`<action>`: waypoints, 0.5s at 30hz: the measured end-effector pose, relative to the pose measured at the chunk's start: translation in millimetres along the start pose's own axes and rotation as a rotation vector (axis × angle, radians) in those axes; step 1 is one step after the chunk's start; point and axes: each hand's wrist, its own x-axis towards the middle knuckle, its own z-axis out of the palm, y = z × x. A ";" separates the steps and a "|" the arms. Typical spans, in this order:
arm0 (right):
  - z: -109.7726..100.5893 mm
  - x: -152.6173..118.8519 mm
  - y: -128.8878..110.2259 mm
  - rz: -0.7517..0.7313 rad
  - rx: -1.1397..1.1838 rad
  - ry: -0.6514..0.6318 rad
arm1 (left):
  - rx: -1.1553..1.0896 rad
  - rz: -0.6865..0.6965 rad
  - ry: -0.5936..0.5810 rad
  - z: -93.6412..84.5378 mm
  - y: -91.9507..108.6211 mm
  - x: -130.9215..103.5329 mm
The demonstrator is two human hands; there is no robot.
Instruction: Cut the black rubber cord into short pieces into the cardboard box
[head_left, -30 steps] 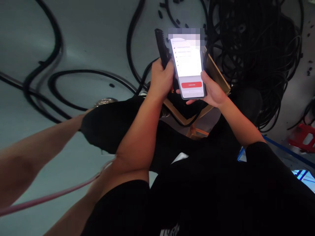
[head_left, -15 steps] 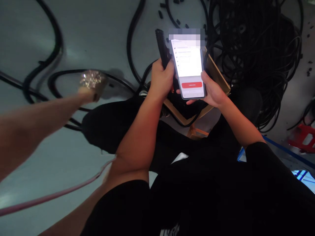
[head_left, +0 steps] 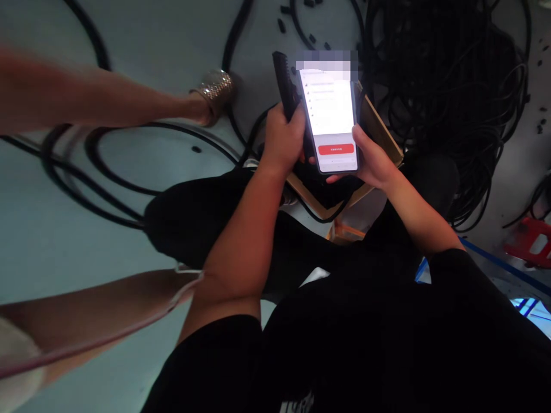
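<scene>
My right hand (head_left: pixel 373 159) is closed round the lower right side of a smartphone (head_left: pixel 331 120). Its lit screen is mostly white with a red button near the bottom, and the top is blurred out. Beside the phone's left edge, my left hand (head_left: pixel 284 137) grips a long black tool with a ridged edge (head_left: pixel 283 77), whose upper end sticks up past the fist. The tool's lower part is hidden, so its kind cannot be made out. Under both hands stands an open box (head_left: pixel 381 123) with black contents.
A large heap of black cable (head_left: pixel 439 86) lies at upper right, and loose loops of black hose (head_left: pixel 116 183) cross the floor at left. Another person's foot in a glittery shoe (head_left: pixel 217 92) is among them. A red plastic object (head_left: pixel 529 244) sits far right; a pink cord (head_left: pixel 107 338) runs at lower left.
The other person's shod foot has moved right and farther up the view, and another leg now shows at lower left. My hands, the phone and the black tool stay nearly still.
</scene>
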 end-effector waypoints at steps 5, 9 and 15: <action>-7.2 5.2 4.4 -0.029 -0.020 -0.053 | 0.024 0.015 0.028 1.0 4.7 -1.9; -14.9 11.1 8.6 -0.009 -0.048 -0.069 | 0.055 0.034 0.032 2.3 5.1 -1.4; -15.7 8.1 13.1 -0.050 0.006 -0.116 | 0.039 0.067 0.033 1.7 -0.5 0.2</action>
